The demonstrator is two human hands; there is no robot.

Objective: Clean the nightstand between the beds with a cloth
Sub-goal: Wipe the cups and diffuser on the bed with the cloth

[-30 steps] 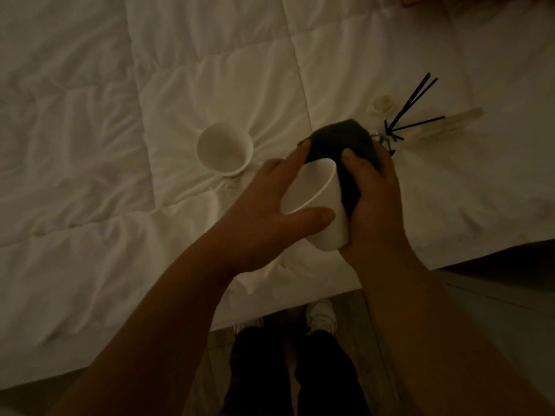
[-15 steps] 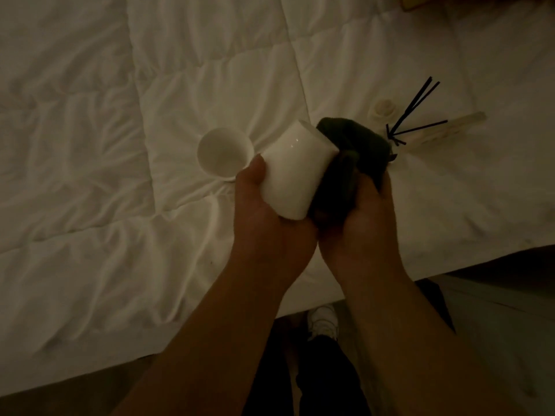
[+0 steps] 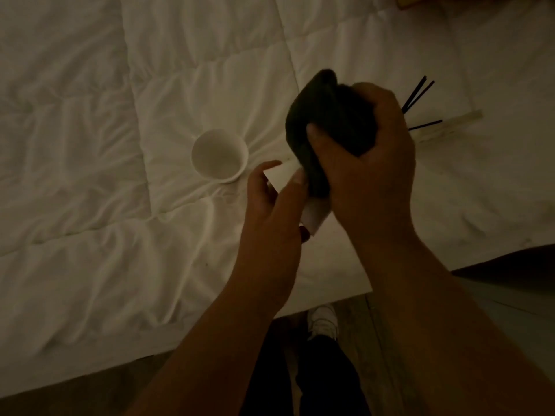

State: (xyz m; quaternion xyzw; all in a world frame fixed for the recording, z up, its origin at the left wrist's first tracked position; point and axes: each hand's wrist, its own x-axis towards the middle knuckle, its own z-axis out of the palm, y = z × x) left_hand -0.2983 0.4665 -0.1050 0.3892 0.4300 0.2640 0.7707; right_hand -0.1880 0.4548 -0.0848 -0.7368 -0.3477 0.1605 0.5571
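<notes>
Over the bed's edge I hold a white cup (image 3: 315,216) between both hands. My left hand (image 3: 274,211) grips the cup from the left. A dark cloth (image 3: 330,121) is clutched in my right hand (image 3: 369,172) and pressed over the cup, hiding most of it. Only a strip of white shows between the hands. The nightstand is not in view.
A second white cup (image 3: 218,156) stands upright on the white quilted duvet (image 3: 105,145). Thin black reed sticks (image 3: 419,94) and a pale flat strip (image 3: 459,120) lie on the bed behind my right hand. Below the bed edge are wood floor and my white shoe (image 3: 322,319).
The cloth has slid over the cup and now covers most of it. My right hand rose and moved forward; my left hand shifted its hold lower on the cup.
</notes>
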